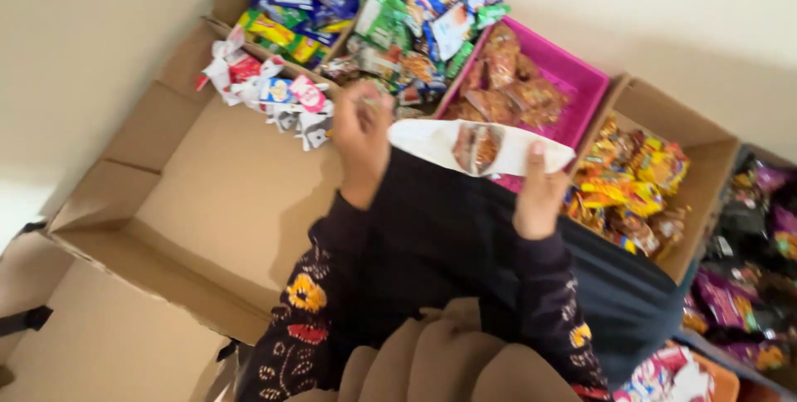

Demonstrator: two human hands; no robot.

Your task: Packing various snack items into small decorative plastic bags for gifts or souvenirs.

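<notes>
Tan ribbed fabric sits closest to the lens, my dark floral-embroidered sleeves above it. Right hand is closed on the edge of a white pouch with brown snacks showing through, held in the air in front of the pink tray. Left hand is curled near the pouch's other end, over the large cardboard box; grip unclear, can't tell if it holds anything. Snack packets fill the boxes behind.

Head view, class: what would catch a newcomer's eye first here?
First, the white bag with brown snacks showing, held open between the left hand and right hand at centre. Behind it sits a bright pink tray of brown packets, and at right a cardboard box of yellow-orange packets.
</notes>
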